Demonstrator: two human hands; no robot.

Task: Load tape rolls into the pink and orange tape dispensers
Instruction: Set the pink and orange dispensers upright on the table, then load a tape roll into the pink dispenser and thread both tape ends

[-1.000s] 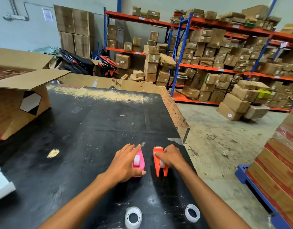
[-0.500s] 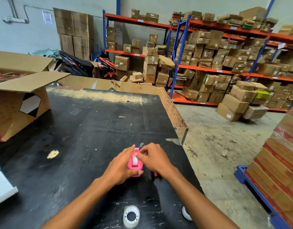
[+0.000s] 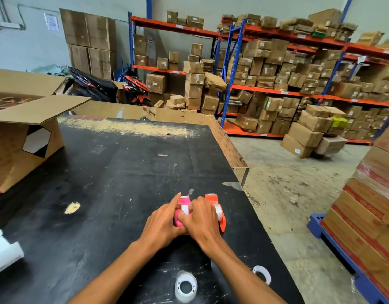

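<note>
Black table [image 3: 114, 194]: both hands' grips [image 3: 165, 222] [image 3: 203, 220] clamp the pink dispenser [image 3: 182, 204] (mostly hidden).

— What sort of place is this?
— A warehouse; blue-and-orange pallet racking [image 3: 233, 62] crammed with cardboard cartons [image 3: 274, 53]; more cartons heaped on the bare concrete floor [image 3: 288, 194].
— Anything else?
— A black packing table [image 3: 123, 183]; an open carton [image 3: 24, 137]; parked motorbikes [image 3: 134, 88].

Concrete floor [image 3: 283, 194], box-laden orange-blue shelving [image 3: 277, 93].
</note>
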